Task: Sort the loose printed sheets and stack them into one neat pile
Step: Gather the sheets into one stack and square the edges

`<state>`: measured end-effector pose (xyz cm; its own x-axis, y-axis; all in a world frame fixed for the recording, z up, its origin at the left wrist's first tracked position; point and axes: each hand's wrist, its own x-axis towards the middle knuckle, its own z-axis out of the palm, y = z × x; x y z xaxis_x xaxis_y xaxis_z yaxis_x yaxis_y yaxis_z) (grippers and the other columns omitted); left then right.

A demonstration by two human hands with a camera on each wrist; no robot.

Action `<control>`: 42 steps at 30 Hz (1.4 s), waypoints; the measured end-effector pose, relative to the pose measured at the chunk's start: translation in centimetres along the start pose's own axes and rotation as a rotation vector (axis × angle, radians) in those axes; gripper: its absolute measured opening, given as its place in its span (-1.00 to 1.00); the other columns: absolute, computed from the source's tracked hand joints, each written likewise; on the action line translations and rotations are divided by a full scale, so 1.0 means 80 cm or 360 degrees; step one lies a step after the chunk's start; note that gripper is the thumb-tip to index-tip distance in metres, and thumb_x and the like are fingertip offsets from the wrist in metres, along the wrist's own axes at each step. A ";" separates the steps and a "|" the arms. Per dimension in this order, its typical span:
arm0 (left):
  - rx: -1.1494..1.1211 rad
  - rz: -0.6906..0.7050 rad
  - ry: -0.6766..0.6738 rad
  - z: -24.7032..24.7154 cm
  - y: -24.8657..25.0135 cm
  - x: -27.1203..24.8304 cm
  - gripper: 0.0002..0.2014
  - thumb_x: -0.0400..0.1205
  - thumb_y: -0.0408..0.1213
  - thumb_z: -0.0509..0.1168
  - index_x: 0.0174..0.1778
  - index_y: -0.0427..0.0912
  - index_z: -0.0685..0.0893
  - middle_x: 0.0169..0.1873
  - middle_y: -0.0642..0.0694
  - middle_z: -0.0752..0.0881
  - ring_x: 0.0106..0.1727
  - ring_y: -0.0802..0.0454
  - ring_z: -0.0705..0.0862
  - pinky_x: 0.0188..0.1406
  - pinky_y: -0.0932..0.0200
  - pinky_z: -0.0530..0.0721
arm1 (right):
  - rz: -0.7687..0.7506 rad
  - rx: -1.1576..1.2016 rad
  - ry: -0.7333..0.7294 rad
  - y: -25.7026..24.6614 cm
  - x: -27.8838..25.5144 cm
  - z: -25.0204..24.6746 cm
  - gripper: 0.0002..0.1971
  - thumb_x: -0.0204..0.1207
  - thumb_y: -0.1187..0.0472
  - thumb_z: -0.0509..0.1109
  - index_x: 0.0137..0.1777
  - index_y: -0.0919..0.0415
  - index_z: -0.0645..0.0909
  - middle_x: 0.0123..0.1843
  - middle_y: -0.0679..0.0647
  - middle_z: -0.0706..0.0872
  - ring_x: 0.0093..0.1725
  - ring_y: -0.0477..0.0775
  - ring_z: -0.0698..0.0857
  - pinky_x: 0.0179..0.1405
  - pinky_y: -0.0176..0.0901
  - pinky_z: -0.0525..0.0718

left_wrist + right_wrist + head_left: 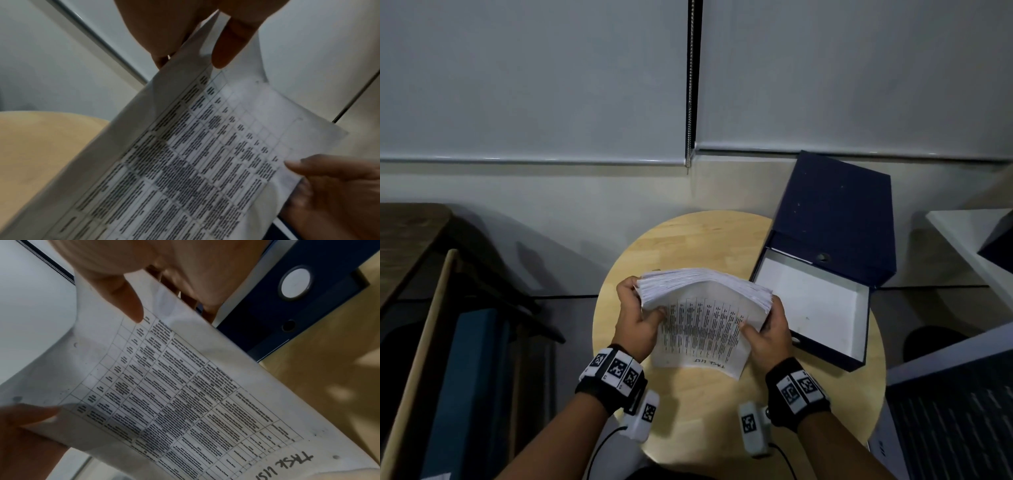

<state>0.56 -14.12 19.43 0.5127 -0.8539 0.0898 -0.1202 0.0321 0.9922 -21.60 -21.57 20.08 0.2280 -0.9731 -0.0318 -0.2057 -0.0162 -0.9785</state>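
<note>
Both hands — left hand [637,320] at nine o'clock, right hand [768,330] at three — clamp their fingers on the thick, floppy pile of sheets [702,308], best held by its sides.

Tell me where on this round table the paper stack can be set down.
Bare wood lies on the round table beyond the stack of sheets, left of the open blue box file, and along the near edge between the wrists. The right side is crowded by the box file, though its white tray looks empty.
</note>
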 end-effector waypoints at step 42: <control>-0.0317 0.0038 0.0077 -0.019 -0.021 0.024 -0.67 0.44 -0.39 0.53 -0.02 0.04 0.58 -0.35 0.20 0.73 -0.30 0.30 0.66 -0.20 0.42 0.63 | 0.0095 -0.0002 -0.0012 -0.008 0.009 0.001 -0.65 0.50 0.42 0.42 0.02 -0.10 0.51 -0.01 -0.03 0.79 -0.01 -0.07 0.79 0.11 0.11 0.78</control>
<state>3.02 -15.03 18.03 0.5523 -0.8260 0.1125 0.0354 0.1581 0.9868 -21.24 -22.28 20.69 0.2223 -0.9706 -0.0918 -0.2206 0.0417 -0.9745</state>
